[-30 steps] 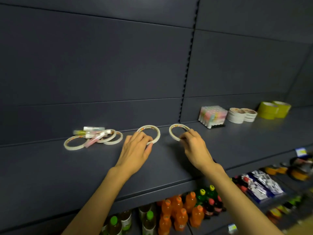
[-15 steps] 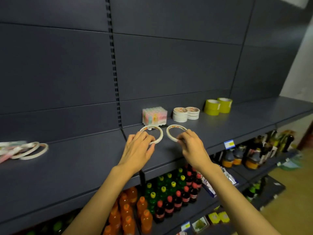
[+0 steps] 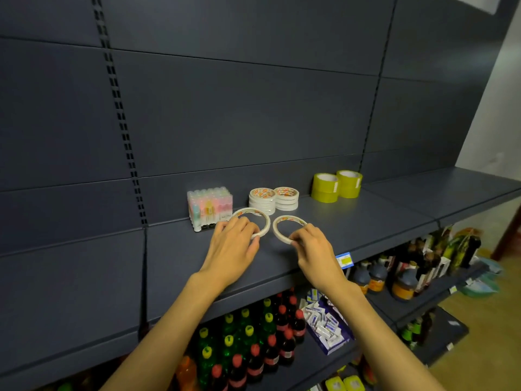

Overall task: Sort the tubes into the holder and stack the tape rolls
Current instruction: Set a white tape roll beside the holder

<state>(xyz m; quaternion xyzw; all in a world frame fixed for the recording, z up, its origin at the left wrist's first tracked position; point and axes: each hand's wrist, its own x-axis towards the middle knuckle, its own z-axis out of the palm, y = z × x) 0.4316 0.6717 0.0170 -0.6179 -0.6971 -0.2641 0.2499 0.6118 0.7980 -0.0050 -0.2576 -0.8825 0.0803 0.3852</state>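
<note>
My left hand (image 3: 231, 248) grips a thin white tape roll (image 3: 252, 214) by its near rim, just above the dark shelf (image 3: 366, 221). My right hand (image 3: 313, 246) pinches a second thin white tape roll (image 3: 287, 220) at its near edge. Both rolls are held side by side, just in front of two stacks of white tape rolls (image 3: 262, 199) (image 3: 286, 197). The clear tube holder (image 3: 209, 206), full of pastel tubes, stands to the left of those stacks, close behind my left hand.
Two stacks of yellow-green tape rolls (image 3: 337, 186) stand further right on the shelf. Below it, lower shelves hold soda bottles (image 3: 253, 345), small white-and-blue packets (image 3: 324, 320) and dark sauce bottles (image 3: 406, 280). A blue price tag (image 3: 344, 259) hangs on the shelf's front edge.
Both hands have carried their tape rolls to the right along the shelf, up to the tube holder and white tape stacks. The loose pile of rolls and tubes at the left has left the view.
</note>
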